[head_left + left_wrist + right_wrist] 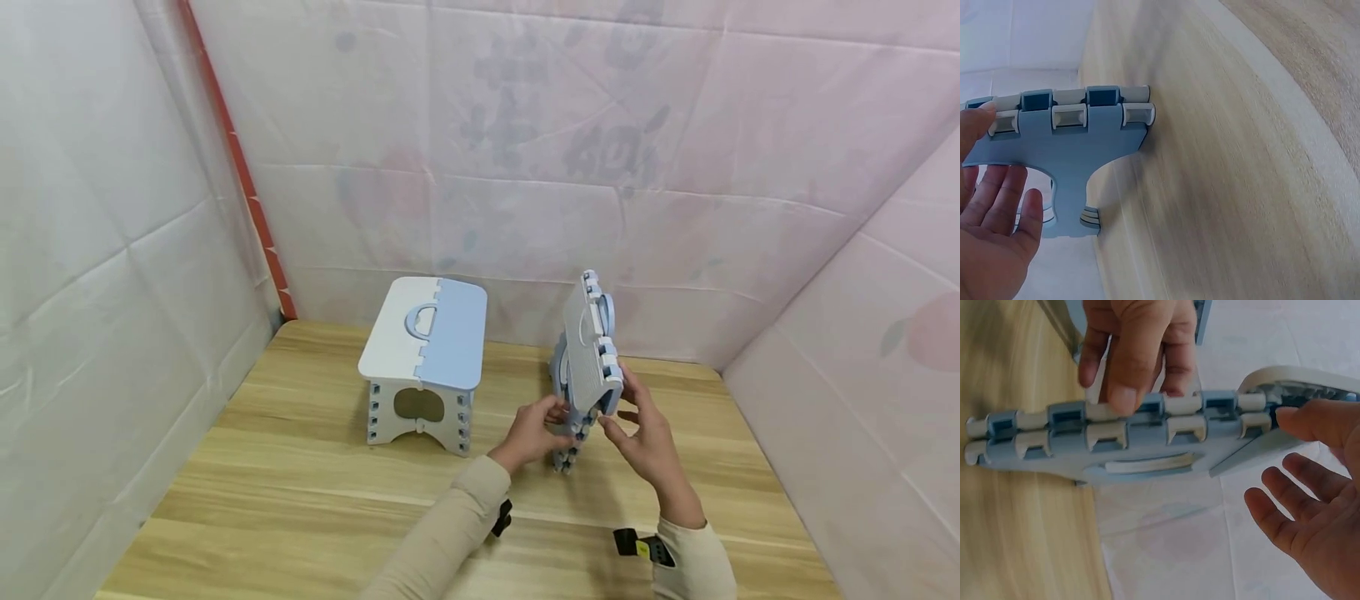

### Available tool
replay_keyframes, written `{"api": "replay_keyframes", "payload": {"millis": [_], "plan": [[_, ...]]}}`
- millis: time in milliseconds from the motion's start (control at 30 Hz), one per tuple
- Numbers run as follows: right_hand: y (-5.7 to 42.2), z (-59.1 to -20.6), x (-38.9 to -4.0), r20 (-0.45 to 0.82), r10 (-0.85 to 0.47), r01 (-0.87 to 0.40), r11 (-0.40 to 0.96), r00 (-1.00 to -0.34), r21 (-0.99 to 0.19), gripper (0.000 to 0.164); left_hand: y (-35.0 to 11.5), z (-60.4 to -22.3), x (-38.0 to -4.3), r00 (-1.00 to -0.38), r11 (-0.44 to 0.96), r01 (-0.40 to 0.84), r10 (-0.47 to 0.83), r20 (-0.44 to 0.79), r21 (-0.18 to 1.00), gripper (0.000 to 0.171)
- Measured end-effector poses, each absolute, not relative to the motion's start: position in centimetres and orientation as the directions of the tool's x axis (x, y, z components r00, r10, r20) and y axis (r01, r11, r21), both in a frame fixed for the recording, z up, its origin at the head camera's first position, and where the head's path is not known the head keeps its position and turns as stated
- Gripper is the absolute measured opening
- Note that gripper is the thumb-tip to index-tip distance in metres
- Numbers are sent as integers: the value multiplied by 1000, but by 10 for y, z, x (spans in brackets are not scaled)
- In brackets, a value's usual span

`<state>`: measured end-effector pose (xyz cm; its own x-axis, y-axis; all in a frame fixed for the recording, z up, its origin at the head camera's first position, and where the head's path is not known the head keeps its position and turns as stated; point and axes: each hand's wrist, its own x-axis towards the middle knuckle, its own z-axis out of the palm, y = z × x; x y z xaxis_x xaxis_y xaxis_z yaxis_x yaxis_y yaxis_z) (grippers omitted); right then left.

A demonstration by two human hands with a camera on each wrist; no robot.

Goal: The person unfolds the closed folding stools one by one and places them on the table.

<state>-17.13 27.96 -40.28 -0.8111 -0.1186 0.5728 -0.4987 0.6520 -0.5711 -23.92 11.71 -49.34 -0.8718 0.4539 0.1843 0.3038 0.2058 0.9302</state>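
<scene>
Pale sheeting [540, 108] enclosed the counter [285, 467] where, at one o'clock, our left hand [534, 431] pinched a partly folded stool [584, 350] by its leg panel [1069, 144] and our right hand [651, 437], loosely curved, held its seat edge [1300, 375], an unfolded stool [459, 333] standing at its nine o'clock.

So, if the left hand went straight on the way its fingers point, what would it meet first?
The partly folded stool, at its legs, which the left hand is touching; depth beyond that is hard to judge.
</scene>
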Motion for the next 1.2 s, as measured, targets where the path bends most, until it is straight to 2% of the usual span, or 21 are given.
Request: {"api": "replay_keyframes", "payload": {"millis": [100, 200, 333, 533, 800, 1200], "plan": [[284, -406, -168, 497, -104, -438, 647, -862, -625, 79, 118, -495, -239, -872, 198, 307, 451, 191, 931, 43], [285, -409, -163, 451, -110, -413, 632, -886, -656, 73, 117, -498, -238, -871, 181, 305, 451, 197, 935, 44], [282, -411, -157, 413, -103, -381, 630, -905, -677, 72, 116, -502, -238, -866, 161, 307, 456, 205, 938, 46], [294, -440, -163, 321, -79, -298, 623, -944, -723, 74, 116, -505, -238, -860, 168, 311, 469, 202, 935, 47], [297, -456, -166, 249, -92, -255, 580, -964, -774, 71, 116, -508, -238, -855, 190, 330, 476, 207, 925, 47], [296, -472, -169, 220, -89, -230, 588, -971, -776, 63, 116, -511, -239, -845, 180, 355, 481, 233, 917, 46]]}}
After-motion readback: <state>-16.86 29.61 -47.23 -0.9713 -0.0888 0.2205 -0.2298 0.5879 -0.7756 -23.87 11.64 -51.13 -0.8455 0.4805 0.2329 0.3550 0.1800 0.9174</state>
